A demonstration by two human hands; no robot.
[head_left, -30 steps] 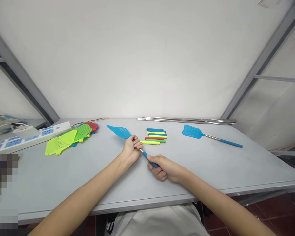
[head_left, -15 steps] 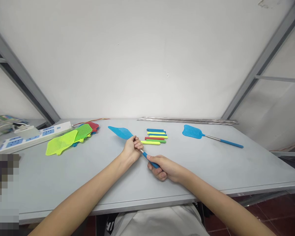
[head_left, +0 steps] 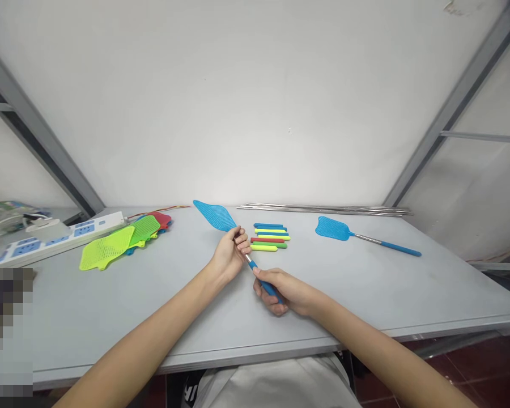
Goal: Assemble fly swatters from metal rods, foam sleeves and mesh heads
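Note:
Both hands hold one blue fly swatter (head_left: 216, 216) above the table, tilted with its mesh head up and to the left. My left hand (head_left: 232, 254) is closed round the metal shaft just below the head, so part of the shaft is hidden. My right hand (head_left: 276, 292) wraps the blue handle. Just behind my hands lie several loose handles (head_left: 272, 232) in blue, yellow, red and green. Another blue fly swatter (head_left: 332, 228), with shaft and handle joined, rests to the right.
Several swatter heads (head_left: 108, 247) in yellow, green, red and blue overlap at the left, beside a white power strip (head_left: 59, 239) with a plug in it. Thin metal rods (head_left: 323, 209) lie along the wall at the back of the grey table (head_left: 344, 306).
The held swatter's head has risen and shifted slightly right, and its handle end has dropped a little. Both hands keep their grip. The things on the table look unmoved.

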